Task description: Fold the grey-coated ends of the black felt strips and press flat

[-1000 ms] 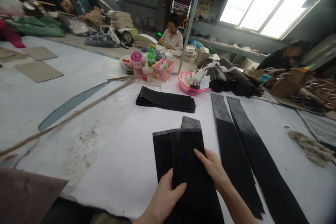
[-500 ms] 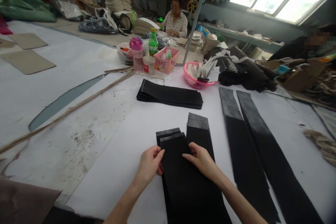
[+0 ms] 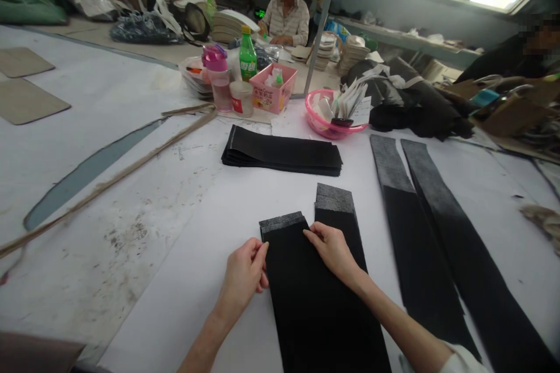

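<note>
A black fabric strip [image 3: 301, 291] with a grey top edge lies lengthwise before me, on top of at least one like it. At its left edge, near the top, my left hand [image 3: 245, 268] pinches it between thumb and fingers. My right hand [image 3: 331, 247] grips the opposite edge, fingertips closed on it. Just right of it, partly covered by my right hand, is another black strip [image 3: 339, 218] with a grey end. Two long black strips [image 3: 422, 245] with grey ends stretch along the right side. Farther back rests a folded stack of black strips [image 3: 282, 151].
Behind the stack stand a pink basin [image 3: 335, 126] of papers, a pink box [image 3: 268, 96], a green bottle [image 3: 247, 58] and a pink-lidded cup [image 3: 216, 78]. The white table covering has a torn opening [image 3: 91, 172] at left. A person [image 3: 286, 17] sits across the table.
The top strip has shifted upward and now lines up with the strip beneath it, where before its end sat lower. Both hands have moved slightly with it. My view has shifted a little.
</note>
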`<state>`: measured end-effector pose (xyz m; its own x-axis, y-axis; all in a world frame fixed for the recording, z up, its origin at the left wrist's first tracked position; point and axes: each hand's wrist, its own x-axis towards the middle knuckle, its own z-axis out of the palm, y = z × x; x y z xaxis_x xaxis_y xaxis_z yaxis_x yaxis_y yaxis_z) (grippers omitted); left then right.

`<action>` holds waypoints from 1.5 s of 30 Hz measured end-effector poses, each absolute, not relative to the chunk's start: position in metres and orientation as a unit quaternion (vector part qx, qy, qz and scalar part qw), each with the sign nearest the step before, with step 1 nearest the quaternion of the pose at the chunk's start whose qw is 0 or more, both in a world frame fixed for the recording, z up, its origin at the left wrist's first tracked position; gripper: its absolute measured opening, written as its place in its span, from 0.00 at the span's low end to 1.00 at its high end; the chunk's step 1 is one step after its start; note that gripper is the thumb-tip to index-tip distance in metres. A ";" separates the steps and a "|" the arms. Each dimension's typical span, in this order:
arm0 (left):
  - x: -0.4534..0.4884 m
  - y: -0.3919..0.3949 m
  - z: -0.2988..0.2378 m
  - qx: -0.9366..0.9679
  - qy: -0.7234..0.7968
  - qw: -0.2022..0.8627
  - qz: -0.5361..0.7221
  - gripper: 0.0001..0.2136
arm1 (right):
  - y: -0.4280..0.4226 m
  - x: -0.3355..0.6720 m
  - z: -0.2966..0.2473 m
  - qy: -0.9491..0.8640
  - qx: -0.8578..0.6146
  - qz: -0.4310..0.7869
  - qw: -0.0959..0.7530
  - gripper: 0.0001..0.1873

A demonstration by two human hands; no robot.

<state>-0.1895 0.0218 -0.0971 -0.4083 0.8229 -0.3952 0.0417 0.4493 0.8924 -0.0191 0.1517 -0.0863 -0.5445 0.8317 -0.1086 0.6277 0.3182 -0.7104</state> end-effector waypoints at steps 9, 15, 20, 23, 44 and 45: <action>-0.195 0.028 -0.101 0.344 0.770 0.396 0.362 0.17 | 0.150 -0.025 -0.087 -0.819 -0.481 0.289 0.116 0.10; -0.201 0.033 -0.095 0.371 0.790 0.375 0.311 0.18 | 0.150 -0.027 -0.090 -0.816 -0.501 0.272 0.092 0.13; -0.204 0.039 -0.090 0.391 0.806 0.356 0.266 0.18 | 0.151 -0.028 -0.091 -0.820 -0.502 0.262 0.082 0.14; -0.205 0.041 -0.089 0.394 0.813 0.350 0.247 0.18 | 0.152 -0.028 -0.093 -0.822 -0.503 0.255 0.080 0.14; -0.205 0.045 -0.090 0.392 0.826 0.356 0.194 0.19 | 0.155 -0.029 -0.095 -0.830 -0.506 0.225 0.061 0.12; -0.205 0.045 -0.090 0.391 0.827 0.356 0.190 0.19 | 0.155 -0.029 -0.095 -0.830 -0.507 0.225 0.059 0.12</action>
<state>-0.2047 0.0450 -0.0903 -0.4405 0.7828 -0.4395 0.5124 0.6212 0.5929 -0.0288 0.1546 -0.0952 -0.4782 0.8686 -0.1301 0.8155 0.3841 -0.4330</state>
